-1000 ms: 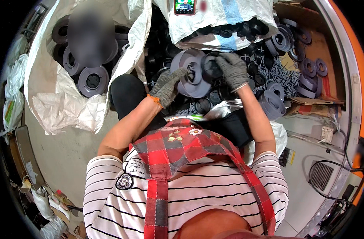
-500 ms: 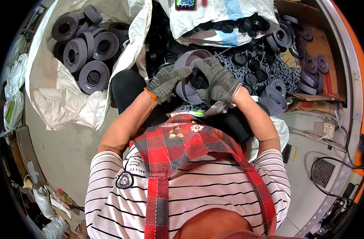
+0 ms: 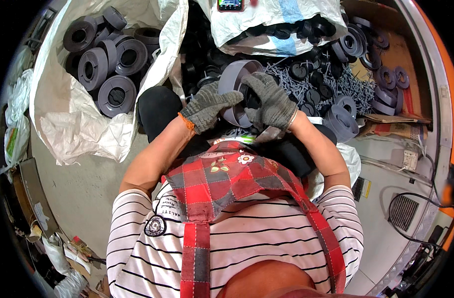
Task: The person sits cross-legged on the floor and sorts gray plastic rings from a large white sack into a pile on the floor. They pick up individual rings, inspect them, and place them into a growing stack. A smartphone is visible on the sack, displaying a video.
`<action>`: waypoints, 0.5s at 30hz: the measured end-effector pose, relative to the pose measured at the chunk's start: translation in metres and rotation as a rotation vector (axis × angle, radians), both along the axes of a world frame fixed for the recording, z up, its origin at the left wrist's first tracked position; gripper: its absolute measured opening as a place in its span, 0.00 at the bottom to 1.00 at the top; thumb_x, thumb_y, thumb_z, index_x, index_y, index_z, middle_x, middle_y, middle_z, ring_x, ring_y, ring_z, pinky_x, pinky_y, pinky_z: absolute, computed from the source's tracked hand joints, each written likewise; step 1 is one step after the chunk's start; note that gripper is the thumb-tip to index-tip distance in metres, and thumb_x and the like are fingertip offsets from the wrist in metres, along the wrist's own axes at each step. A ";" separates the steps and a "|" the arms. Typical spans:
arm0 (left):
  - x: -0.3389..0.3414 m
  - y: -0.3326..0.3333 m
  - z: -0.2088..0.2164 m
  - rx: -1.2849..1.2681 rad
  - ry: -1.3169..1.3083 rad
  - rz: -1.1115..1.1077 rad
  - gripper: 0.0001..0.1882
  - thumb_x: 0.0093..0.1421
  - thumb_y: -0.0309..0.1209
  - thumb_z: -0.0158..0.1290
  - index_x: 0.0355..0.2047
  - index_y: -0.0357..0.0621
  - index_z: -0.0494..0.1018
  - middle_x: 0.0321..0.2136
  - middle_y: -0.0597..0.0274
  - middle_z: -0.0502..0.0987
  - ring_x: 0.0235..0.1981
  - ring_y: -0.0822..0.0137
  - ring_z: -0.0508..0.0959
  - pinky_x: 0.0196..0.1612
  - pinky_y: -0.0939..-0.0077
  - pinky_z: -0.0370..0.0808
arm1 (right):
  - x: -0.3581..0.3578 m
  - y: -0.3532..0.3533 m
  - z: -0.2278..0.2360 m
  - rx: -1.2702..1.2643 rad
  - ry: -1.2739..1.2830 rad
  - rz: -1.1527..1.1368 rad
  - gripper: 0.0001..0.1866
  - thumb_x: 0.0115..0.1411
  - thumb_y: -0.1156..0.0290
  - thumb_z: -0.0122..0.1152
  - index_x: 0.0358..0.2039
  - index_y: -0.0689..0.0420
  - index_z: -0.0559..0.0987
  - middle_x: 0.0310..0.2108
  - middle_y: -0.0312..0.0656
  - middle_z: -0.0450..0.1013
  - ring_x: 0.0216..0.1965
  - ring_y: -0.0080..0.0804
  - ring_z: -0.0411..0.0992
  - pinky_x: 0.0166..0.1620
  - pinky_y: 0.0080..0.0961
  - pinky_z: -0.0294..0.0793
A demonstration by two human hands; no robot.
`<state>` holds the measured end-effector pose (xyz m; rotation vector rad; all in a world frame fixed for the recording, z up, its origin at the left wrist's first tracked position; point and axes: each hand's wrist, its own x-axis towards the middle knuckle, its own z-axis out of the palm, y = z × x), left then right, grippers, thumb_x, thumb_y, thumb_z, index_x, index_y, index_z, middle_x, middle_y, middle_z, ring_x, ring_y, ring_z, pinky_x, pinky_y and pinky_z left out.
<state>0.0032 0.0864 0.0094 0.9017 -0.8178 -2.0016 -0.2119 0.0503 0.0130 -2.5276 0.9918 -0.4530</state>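
Both of my hands wear grey knitted gloves and meet in front of my lap. Between them a large grey plastic ring-shaped part stands tilted on edge. My left hand grips its left side, thumb laid across the wall. A black round plastic piece sits at the ring's opening. My right hand closes around that piece from the right, fingers bent over it; its fingertips are partly hidden. Below and beyond the hands lie loose grey plastic pins and black round caps.
A white woven sack at left holds several grey ring parts with dark centres. Ahead, another white sack spills black caps, a phone on top. Grey rings lie at right, others on cardboard. A black cable loops far right.
My left hand has shifted slightly, its thumb now farther across the ring. The ring has turned a little, showing more of its outer wall. My right hand stays nearly in place.
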 end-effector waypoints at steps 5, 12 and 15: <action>-0.016 0.002 0.007 -0.448 -0.361 0.169 0.28 0.53 0.31 0.60 0.53 0.38 0.66 0.42 0.60 0.74 0.40 0.71 0.75 0.43 0.76 0.74 | 0.013 0.001 0.011 0.752 -0.572 -0.419 0.31 0.54 0.51 0.62 0.49 0.62 0.69 0.41 0.50 0.73 0.35 0.36 0.75 0.32 0.32 0.76; -0.014 0.007 0.013 -0.481 -0.432 0.118 0.39 0.51 0.29 0.61 0.61 0.39 0.55 0.46 0.57 0.72 0.44 0.70 0.72 0.44 0.74 0.73 | 0.009 -0.004 -0.032 0.374 -0.562 -0.277 0.25 0.54 0.55 0.62 0.46 0.60 0.72 0.26 0.43 0.76 0.24 0.34 0.76 0.27 0.27 0.75; -0.014 0.013 0.014 -0.752 -0.629 0.217 0.46 0.49 0.26 0.63 0.64 0.41 0.48 0.49 0.56 0.70 0.45 0.67 0.71 0.47 0.72 0.71 | -0.015 -0.004 0.012 1.254 -0.566 -0.314 0.27 0.54 0.60 0.62 0.51 0.59 0.68 0.30 0.44 0.75 0.30 0.32 0.76 0.33 0.24 0.75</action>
